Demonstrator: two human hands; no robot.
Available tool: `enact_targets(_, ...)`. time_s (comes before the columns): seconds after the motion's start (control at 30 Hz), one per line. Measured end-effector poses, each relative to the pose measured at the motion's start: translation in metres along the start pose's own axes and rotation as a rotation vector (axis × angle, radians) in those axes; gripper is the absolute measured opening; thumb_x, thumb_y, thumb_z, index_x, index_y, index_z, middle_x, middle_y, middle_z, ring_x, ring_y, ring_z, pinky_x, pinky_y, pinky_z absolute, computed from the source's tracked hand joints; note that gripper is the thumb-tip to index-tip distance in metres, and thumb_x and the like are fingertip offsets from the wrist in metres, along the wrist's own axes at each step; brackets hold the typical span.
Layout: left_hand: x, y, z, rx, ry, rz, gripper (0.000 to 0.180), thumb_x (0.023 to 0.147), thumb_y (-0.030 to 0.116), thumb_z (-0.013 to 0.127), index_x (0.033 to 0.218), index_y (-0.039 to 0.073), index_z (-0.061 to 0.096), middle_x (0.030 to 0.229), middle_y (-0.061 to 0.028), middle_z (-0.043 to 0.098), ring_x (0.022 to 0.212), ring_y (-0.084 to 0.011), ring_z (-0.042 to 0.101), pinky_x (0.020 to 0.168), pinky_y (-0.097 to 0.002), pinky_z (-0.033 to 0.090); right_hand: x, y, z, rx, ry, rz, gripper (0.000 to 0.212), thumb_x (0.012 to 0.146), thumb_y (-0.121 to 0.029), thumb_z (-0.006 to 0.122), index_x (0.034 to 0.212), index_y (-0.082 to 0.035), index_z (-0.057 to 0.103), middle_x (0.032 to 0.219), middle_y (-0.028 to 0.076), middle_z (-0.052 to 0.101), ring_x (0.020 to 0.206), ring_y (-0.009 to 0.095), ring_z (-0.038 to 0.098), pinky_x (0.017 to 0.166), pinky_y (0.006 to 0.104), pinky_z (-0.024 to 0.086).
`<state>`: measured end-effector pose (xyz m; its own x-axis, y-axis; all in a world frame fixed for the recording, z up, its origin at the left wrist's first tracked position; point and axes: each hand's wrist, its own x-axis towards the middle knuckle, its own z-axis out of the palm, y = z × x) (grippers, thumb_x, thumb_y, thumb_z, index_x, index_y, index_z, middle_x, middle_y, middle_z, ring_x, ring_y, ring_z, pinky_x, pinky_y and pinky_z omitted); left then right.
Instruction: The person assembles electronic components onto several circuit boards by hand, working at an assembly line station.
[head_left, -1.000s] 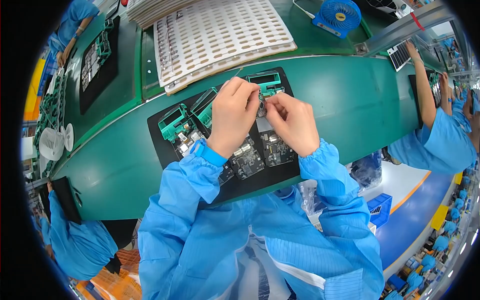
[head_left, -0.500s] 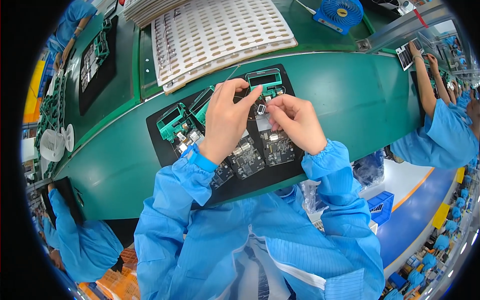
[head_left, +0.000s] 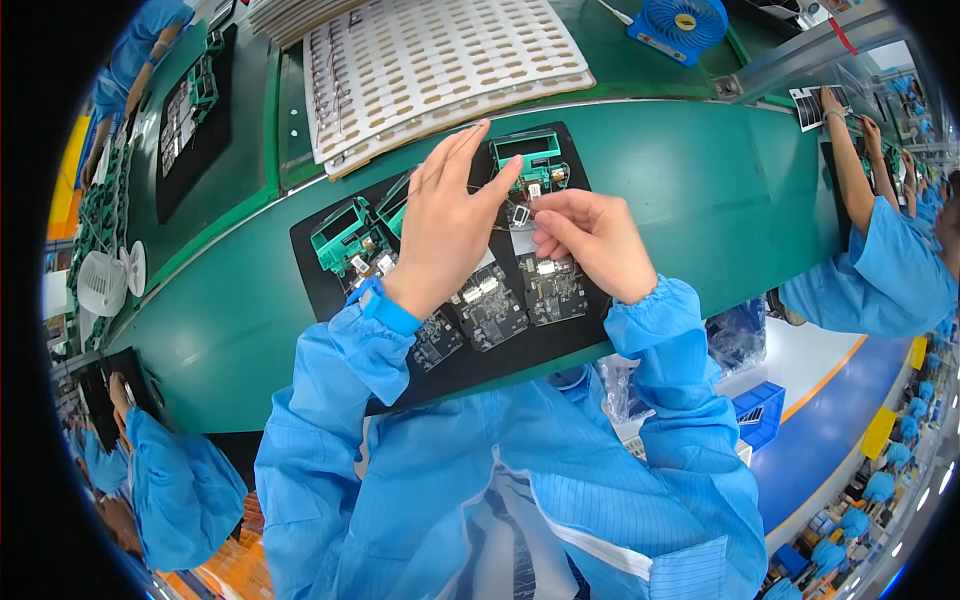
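My left hand (head_left: 447,225) hovers above the middle of a black mat (head_left: 400,388), its fingers stretched out and the thumb apart, holding nothing. Beside it my right hand (head_left: 598,240) is closed in a pinch next to a small black-and-white square part (head_left: 520,215) with thin wire around it. Whatever sits between those fingertips is too small to make out. Just beyond lies a green frame (head_left: 527,148) joined to small parts. Circuit boards (head_left: 555,292) lie nearest me, and another green frame (head_left: 343,236) rests at the left. A third frame is partly hidden by my left hand.
Stacked white trays (head_left: 450,70) with rows of slots stand at the back, with thin wired pieces at their left side. A blue fan (head_left: 682,28) sits at the far right, a white fan (head_left: 103,285) at the left. Co-workers in blue (head_left: 868,260) work on either side.
My left fingers have opened from a pinch near a thin wire and now stretch out straight. My right hand stays pinched in nearly the same place.
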<state>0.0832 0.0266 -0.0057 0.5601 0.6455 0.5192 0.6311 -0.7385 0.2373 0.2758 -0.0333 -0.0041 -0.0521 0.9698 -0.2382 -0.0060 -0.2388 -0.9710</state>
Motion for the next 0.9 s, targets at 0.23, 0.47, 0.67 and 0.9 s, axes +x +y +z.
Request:
enact_targets(0.23,-0.01,0.005,-0.016,-0.141,-0.047,0.073,0.049,0.078,-0.002,0.063,0.126,0.009,0.064,0.146,-0.0164,0.045,0.129,-0.0339,0.05,0.1,-0.0437,0.044,-0.02,-0.017,0.001,0.042,-0.137,0.069,0.015,0.097,-0.009,0.061,0.102,0.005,0.064,0.085,0.009,0.069,0.076,0.013,0.067,0.069,0.0262,0.056)
enact_targets(0.47,-0.054,-0.007,-0.069,0.071,0.005,-0.232,0.06,0.074,0.013,0.079,0.129,0.006,0.059,0.124,-0.012,0.058,0.114,-0.0303,0.055,0.097,-0.043,0.041,-0.047,-0.019,0.007,0.038,-0.148,0.055,0.014,0.097,-0.009,0.061,0.102,0.003,0.064,0.085,0.006,0.068,0.077,0.012,0.066,0.069,0.0251,0.055)
enact_targets(0.67,-0.06,-0.036,-0.06,-0.107,-0.11,-0.162,0.059,0.076,0.01,0.078,0.131,0.006,0.059,0.127,-0.0101,0.059,0.114,-0.0311,0.056,0.096,-0.0408,0.044,-0.046,-0.018,0.034,0.027,-0.209,0.077,0.014,0.097,-0.009,0.061,0.102,0.003,0.064,0.083,0.006,0.067,0.076,0.01,0.065,0.068,0.0244,0.054)
enact_targets(0.9,-0.061,-0.034,-0.057,-0.137,-0.095,-0.092,0.058,0.077,0.008,0.076,0.132,0.009,0.058,0.128,-0.0092,0.06,0.117,-0.0288,0.056,0.108,-0.0447,0.036,-0.04,-0.009,0.064,0.052,-0.222,0.06,0.015,0.098,-0.012,0.061,0.105,0.002,0.063,0.085,0.007,0.068,0.072,0.01,0.064,0.066,0.023,0.052)
